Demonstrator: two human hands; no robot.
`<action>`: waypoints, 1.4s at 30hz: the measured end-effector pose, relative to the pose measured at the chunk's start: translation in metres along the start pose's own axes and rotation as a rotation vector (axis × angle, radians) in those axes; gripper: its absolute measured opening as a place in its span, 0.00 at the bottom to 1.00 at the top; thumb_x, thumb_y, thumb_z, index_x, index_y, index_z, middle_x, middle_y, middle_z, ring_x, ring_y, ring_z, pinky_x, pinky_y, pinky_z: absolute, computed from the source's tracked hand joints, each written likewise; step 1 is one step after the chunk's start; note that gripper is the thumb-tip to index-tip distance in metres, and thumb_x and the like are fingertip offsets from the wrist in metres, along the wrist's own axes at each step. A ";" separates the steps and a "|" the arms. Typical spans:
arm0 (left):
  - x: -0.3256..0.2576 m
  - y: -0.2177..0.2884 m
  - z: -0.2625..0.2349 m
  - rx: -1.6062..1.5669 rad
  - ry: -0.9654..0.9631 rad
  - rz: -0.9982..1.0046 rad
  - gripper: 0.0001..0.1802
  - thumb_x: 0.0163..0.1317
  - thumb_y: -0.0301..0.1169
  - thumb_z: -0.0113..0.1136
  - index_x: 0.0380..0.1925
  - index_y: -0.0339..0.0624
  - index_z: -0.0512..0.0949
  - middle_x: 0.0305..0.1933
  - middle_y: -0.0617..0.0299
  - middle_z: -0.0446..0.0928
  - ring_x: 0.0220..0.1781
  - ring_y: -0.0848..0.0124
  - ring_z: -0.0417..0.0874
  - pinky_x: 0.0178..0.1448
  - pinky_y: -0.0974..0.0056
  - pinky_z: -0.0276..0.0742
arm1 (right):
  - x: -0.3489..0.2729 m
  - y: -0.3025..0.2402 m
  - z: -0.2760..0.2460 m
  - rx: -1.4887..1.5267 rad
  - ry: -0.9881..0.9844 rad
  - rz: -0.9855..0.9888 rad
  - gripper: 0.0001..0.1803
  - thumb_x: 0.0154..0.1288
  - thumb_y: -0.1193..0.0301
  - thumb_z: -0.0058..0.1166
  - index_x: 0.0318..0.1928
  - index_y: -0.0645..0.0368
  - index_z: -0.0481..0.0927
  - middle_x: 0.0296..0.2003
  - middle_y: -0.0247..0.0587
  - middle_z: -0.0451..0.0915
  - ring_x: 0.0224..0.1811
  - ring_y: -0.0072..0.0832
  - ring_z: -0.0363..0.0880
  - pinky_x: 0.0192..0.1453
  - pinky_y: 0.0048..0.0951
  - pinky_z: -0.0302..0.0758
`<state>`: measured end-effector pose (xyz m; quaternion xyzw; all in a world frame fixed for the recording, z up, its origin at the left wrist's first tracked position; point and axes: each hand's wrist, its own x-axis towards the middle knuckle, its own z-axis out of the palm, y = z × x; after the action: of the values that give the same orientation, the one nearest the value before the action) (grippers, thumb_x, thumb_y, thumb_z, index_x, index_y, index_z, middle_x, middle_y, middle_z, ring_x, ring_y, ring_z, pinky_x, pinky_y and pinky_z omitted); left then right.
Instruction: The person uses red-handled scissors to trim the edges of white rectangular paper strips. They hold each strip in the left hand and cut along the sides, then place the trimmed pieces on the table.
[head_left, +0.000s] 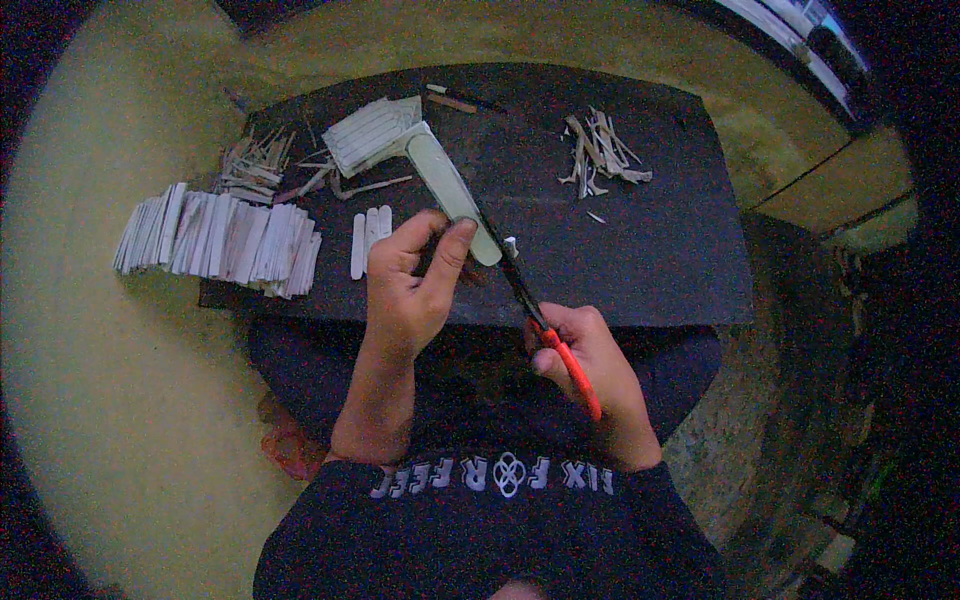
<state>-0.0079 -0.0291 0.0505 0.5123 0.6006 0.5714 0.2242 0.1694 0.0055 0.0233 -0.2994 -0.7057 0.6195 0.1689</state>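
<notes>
My left hand [412, 275] pinches a long pale strip [445, 185] with rounded ends between thumb and fingers, above the table. A narrow pale piece bends off to the left from the strip's far end; I cannot tell whether the two are joined. In my right hand [590, 355] is a pair of scissors [573, 372] with an orange handle and dark blades. Those blades lie along the right edge of the strip, and a small white scrap [511, 243] clings beside them. My fingers hide part of the handle.
On the dark table [540, 280], craft sticks [215, 235] stand in a long row at the left. Thin slivers [255, 165] lie behind them. Three loose sticks [358, 247] and a panel of sticks [372, 135] are near the strip. Curled offcuts [603, 155] lie at the right.
</notes>
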 end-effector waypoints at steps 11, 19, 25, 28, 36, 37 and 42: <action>0.005 0.002 0.000 -0.015 0.035 -0.053 0.11 0.60 0.32 0.45 0.25 0.36 0.71 0.20 0.66 0.71 0.22 0.81 0.69 0.26 0.75 0.65 | 0.002 0.009 0.000 -0.029 -0.003 0.020 0.22 0.43 0.57 0.60 0.22 0.63 0.68 0.15 0.37 0.66 0.21 0.19 0.60 0.23 0.29 0.62; 0.010 0.001 0.000 0.017 0.027 0.032 0.09 0.61 0.30 0.43 0.32 0.35 0.70 0.21 0.68 0.69 0.23 0.82 0.66 0.26 0.74 0.63 | 0.002 0.008 0.002 0.010 -0.023 -0.023 0.40 0.38 0.31 0.44 0.23 0.61 0.66 0.16 0.29 0.63 0.20 0.17 0.59 0.21 0.22 0.56; 0.000 -0.003 0.011 0.047 0.051 0.158 0.08 0.60 0.29 0.44 0.31 0.34 0.70 0.19 0.64 0.69 0.22 0.80 0.67 0.25 0.73 0.63 | 0.005 0.015 0.003 -0.016 -0.023 -0.122 0.41 0.39 0.30 0.41 0.27 0.61 0.66 0.17 0.30 0.63 0.21 0.19 0.60 0.22 0.22 0.56; 0.000 -0.002 0.008 0.055 0.009 0.143 0.08 0.59 0.29 0.45 0.30 0.34 0.70 0.19 0.62 0.69 0.21 0.79 0.68 0.25 0.72 0.63 | 0.006 0.018 0.001 0.021 -0.042 -0.144 0.35 0.39 0.42 0.54 0.29 0.65 0.65 0.15 0.42 0.62 0.19 0.25 0.56 0.22 0.33 0.58; -0.002 0.007 0.007 0.059 0.013 0.074 0.08 0.59 0.28 0.43 0.25 0.37 0.68 0.22 0.64 0.66 0.25 0.78 0.65 0.29 0.71 0.63 | 0.007 0.011 0.005 -0.038 0.030 -0.114 0.42 0.35 0.27 0.40 0.23 0.60 0.65 0.14 0.29 0.61 0.17 0.19 0.59 0.20 0.22 0.55; -0.002 0.008 0.007 0.062 0.019 0.080 0.08 0.59 0.28 0.43 0.25 0.37 0.68 0.22 0.64 0.66 0.25 0.78 0.65 0.29 0.71 0.63 | 0.007 0.012 0.005 -0.049 0.034 -0.111 0.42 0.34 0.27 0.40 0.22 0.60 0.65 0.14 0.28 0.61 0.17 0.18 0.58 0.20 0.22 0.54; -0.002 0.008 0.007 0.064 0.008 0.029 0.08 0.59 0.28 0.43 0.25 0.37 0.68 0.22 0.63 0.66 0.25 0.78 0.65 0.28 0.71 0.62 | 0.006 0.002 0.010 0.031 0.094 -0.122 0.42 0.34 0.27 0.40 0.20 0.59 0.64 0.12 0.27 0.59 0.16 0.17 0.56 0.18 0.21 0.53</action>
<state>0.0020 -0.0293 0.0558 0.5256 0.6120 0.5572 0.1969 0.1592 0.0023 0.0188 -0.2817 -0.7043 0.6042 0.2440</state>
